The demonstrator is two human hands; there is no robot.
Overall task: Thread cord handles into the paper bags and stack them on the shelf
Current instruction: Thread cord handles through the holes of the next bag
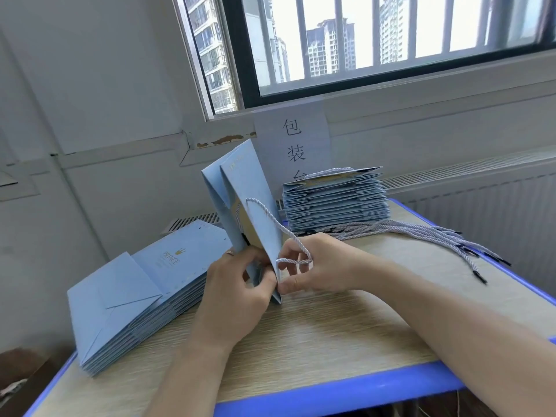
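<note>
Pale-blue flat paper bags [135,299] in a tall stack, left of the upright pale-blue paper bag [249,203]: no cord seen, judged yet to thread. Left hand [237,290] at the upright bag's lower edge, fingers curled round the paper, gripping it. On the upright bag's near face, one white twisted cord handle [281,231], looped through. Right hand [319,266] just right of the upright bag, fingers curled round the cord loop, holding it; threading judged in progress. Behind and right of the upright bag, second stack of pale-blue bags [335,200], cord on top, judged finished. Farther right, loose white cords with black tips [421,236], unused. No shelf in view; shelving judged not started.
</note>
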